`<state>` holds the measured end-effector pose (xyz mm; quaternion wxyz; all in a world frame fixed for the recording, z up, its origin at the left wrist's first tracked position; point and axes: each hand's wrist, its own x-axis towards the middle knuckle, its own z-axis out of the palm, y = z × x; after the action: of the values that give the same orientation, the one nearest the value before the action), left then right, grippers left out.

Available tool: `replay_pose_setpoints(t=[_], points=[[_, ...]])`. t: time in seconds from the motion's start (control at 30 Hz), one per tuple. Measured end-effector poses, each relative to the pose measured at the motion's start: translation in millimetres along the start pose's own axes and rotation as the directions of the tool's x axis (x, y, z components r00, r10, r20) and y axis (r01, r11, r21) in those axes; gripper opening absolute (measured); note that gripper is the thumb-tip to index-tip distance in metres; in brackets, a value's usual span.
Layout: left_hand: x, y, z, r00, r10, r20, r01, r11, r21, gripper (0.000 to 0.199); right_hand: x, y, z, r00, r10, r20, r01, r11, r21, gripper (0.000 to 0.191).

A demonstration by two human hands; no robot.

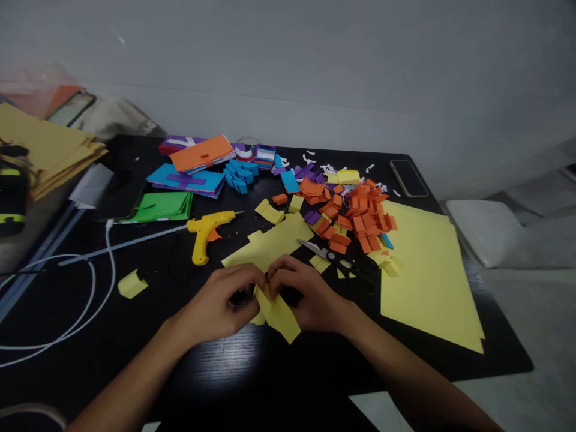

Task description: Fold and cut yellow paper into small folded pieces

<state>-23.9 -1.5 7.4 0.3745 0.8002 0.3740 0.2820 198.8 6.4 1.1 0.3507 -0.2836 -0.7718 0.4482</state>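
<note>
Near the front middle of the black table, my left hand (225, 300) and my right hand (306, 291) pinch a small folded yellow paper piece (279, 317) between them. Its lower corner sticks out toward me. Just beyond my fingers lies a larger yellow paper strip (252, 249). Scissors (330, 255) with dark handles rest beyond my right hand, their blades pointing left. A yellow glue gun (202, 234) with an orange trigger lies beyond my left hand. One more folded yellow piece (132, 284) sits alone on the left.
Large yellow sheets (427, 282) cover the right side. Folded orange pieces (366, 216) are heaped behind the scissors. Green paper (164, 206), blue packets (189, 180) and a phone (408, 178) lie farther back. A white cable (92, 288) loops at left.
</note>
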Motion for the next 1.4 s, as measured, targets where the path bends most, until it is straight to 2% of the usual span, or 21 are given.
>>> replay_pose_setpoints(t=[0.13,0.37,0.57,0.7,0.87,0.97,1.03,1.13,1.27,1.4], points=[[-0.3,-0.2,0.8,0.999,-0.015,0.035,0.015,1.0,0.001,0.024,-0.3,0.6,-1.0,0.998,-0.014,0.067,0.016,1.0,-0.016,0.02],[0.9,2.6,1.8,0.997,-0.024,0.069,0.026,0.999,-0.031,0.026,-0.9,-1.1,-2.9,0.996,0.015,0.086,-0.016,1.0,0.014,0.022],[2.6,0.2,2.1,0.998,-0.001,0.056,0.004,0.999,-0.05,0.02,-0.6,-0.9,-0.4,0.998,0.015,0.068,-0.014,1.0,-0.017,0.018],[1.9,-1.6,1.0,0.999,0.001,0.036,0.002,0.997,-0.081,0.018,-1.0,-0.4,-0.1,0.999,0.018,0.041,-0.017,1.0,-0.01,0.024],[0.7,-1.4,-3.1,0.998,-0.036,0.043,0.045,0.973,-0.226,0.012,-3.5,0.4,-0.8,0.992,0.115,0.045,-0.121,0.977,0.176,0.032],[-0.2,-4.5,-5.3,0.996,-0.08,0.045,0.09,0.946,-0.311,0.013,-4.4,0.6,-0.2,0.981,0.194,0.018,-0.188,0.922,0.338,0.028],[-0.1,-6.7,-5.9,0.995,-0.093,0.03,0.098,0.942,-0.322,0.013,-4.1,0.2,0.1,0.976,0.218,-0.029,-0.19,0.904,0.383,0.023],[0.7,-7.7,-5.9,0.994,-0.11,-0.01,0.102,0.951,-0.29,0.014,-2.3,-0.9,0.3,0.978,0.175,-0.111,-0.13,0.936,0.326,0.014],[1.8,-5.2,-4.4,0.994,-0.097,-0.054,0.081,0.967,-0.242,0.013,0.5,-1.8,0.0,0.978,0.042,-0.204,-0.019,0.993,0.116,0.005],[2.3,-2.8,-3.0,0.996,-0.053,-0.075,0.036,0.977,-0.211,0.012,1.3,-2.9,-0.9,0.969,-0.002,-0.245,0.008,1.0,0.025,0.01]])
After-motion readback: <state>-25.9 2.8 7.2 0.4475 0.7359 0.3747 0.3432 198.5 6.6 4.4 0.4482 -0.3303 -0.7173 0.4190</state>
